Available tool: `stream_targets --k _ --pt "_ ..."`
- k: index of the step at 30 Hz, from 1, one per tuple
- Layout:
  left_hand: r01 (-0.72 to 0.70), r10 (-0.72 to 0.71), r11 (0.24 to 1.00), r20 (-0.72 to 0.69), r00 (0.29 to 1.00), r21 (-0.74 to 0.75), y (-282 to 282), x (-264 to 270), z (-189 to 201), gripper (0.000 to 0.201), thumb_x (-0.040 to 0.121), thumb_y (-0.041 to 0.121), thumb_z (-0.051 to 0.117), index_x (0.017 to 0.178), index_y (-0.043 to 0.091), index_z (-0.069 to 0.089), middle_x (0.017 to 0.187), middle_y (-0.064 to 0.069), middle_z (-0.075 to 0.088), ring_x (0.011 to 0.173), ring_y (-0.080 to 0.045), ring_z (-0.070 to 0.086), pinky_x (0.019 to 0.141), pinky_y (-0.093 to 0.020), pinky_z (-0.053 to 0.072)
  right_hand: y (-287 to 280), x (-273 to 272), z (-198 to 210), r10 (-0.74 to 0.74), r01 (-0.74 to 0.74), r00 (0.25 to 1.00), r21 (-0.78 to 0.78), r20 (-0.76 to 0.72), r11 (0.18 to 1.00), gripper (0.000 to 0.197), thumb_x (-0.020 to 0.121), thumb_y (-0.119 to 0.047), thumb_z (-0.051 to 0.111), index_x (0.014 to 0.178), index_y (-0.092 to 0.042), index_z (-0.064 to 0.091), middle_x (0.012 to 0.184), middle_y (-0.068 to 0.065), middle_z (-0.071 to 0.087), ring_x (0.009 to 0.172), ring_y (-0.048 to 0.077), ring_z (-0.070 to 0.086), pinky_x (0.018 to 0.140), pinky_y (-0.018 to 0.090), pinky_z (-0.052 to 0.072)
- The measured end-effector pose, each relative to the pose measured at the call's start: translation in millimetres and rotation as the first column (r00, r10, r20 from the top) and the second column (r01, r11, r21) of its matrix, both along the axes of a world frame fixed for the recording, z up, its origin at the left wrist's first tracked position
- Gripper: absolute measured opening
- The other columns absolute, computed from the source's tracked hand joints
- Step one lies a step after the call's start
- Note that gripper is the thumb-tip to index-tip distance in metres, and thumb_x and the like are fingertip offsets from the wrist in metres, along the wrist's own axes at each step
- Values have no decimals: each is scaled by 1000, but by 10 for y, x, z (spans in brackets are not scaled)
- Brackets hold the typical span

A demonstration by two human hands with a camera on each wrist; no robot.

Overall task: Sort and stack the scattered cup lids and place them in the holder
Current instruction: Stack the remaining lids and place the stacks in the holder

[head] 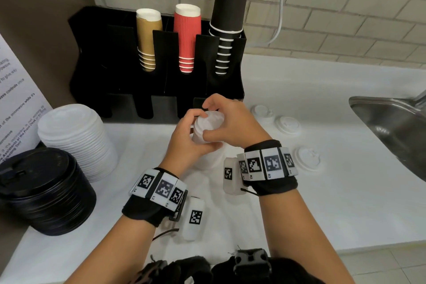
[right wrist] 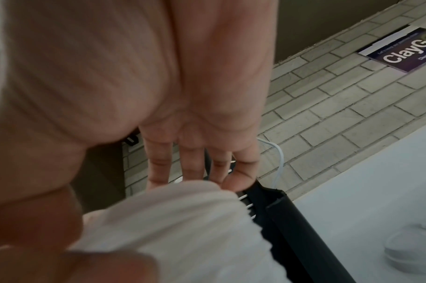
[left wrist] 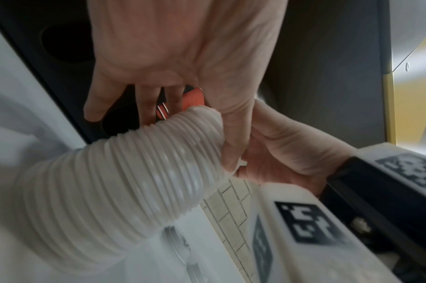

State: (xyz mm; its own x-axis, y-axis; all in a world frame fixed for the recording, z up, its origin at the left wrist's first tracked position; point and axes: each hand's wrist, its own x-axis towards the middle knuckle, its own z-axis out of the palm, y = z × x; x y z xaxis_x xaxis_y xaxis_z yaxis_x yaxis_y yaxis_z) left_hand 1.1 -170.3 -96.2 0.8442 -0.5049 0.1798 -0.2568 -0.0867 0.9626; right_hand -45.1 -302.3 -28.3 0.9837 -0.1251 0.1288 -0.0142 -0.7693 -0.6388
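Right of held stack (head: 208,129) — three loose lids (head: 288,125); sink (head: 389,122) beyond.

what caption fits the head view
Both hands, left hand and right hand, grip a stack of white lids before the cup holder.

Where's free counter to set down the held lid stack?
Bare counter between the loose lids and the front edge, left of the sink. Crowded at left: white lid pile, black lid pile.

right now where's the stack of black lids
In the head view the stack of black lids sits on the counter at the near left, just in front of the bigger stack of white lids and left of the left hand.
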Motion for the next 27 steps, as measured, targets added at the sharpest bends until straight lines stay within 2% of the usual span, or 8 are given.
stream_targets --k 3,6,9,11,13,17,20,27 --pt "3 -3 1000 12 1000 29 8 13 -1 53 70 16 86 109 27 54 121 -3 58 110 -15 54 79 -15 42 -87 -51 -16 -29 23 998 101 63 995 55 73 -25 80 122 -21 56 118 -3 59 110 12 53 90 23 45" --pt "3 -3 999 -1 1000 39 30 11 21 50 72 15 85 107 32 53 126 -2 53 114 -18 50 86 -22 43 -434 -178 -81 -327 325 945 82 14 942 49 83 -38 71 126 -20 55 130 3 51 123 20 46 104 32 38" --pt "9 -8 999 -18 1000 37 36 -8 44 50 73 14 84 106 35 52 130 -2 51 117 -20 48 96 -33 43 -857 -421 -213 -624 583 681 -231 -384 779 62 88 -50 58 142 -25 39 148 11 31 137 37 25 109 51 28" --pt "8 -7 1000 -23 1000 28 24 -24 68 49 73 16 84 105 36 52 130 -2 50 116 -19 48 96 -33 42 -1041 -584 -275 -693 653 524 -288 -495 700 68 88 -51 58 147 -27 32 152 13 24 139 39 21 108 54 27" --pt "-9 9 1000 -28 1000 16 17 -21 80 45 74 19 83 103 36 53 130 -1 51 116 -18 49 96 -33 42 -1146 -669 -329 -708 703 462 -266 -535 660 71 87 -49 60 147 -25 32 152 16 23 138 41 26 109 53 29" --pt "-12 12 1000 -50 999 6 -14 -51 81 39 78 23 80 105 32 53 128 -1 52 116 -18 50 96 -34 44 -1218 -796 -435 -731 699 421 -322 -537 639 55 91 -30 60 142 -18 42 144 20 31 129 43 37 109 48 33" --pt "-5 5 1000 -64 998 -5 -13 -62 93 40 80 20 78 109 29 51 128 2 52 117 -18 49 99 -39 46 -1229 -818 -473 -748 687 411 -362 -521 630 45 95 -21 54 139 -27 47 142 19 31 129 44 34 107 46 32" --pt "21 -22 1000 -90 996 -9 -41 -92 118 44 83 17 76 116 26 48 126 8 51 118 -19 49 103 -45 44 -1200 -711 -435 -782 744 431 -313 -450 590 37 98 -20 44 135 -19 47 136 23 36 123 42 40 97 42 36"
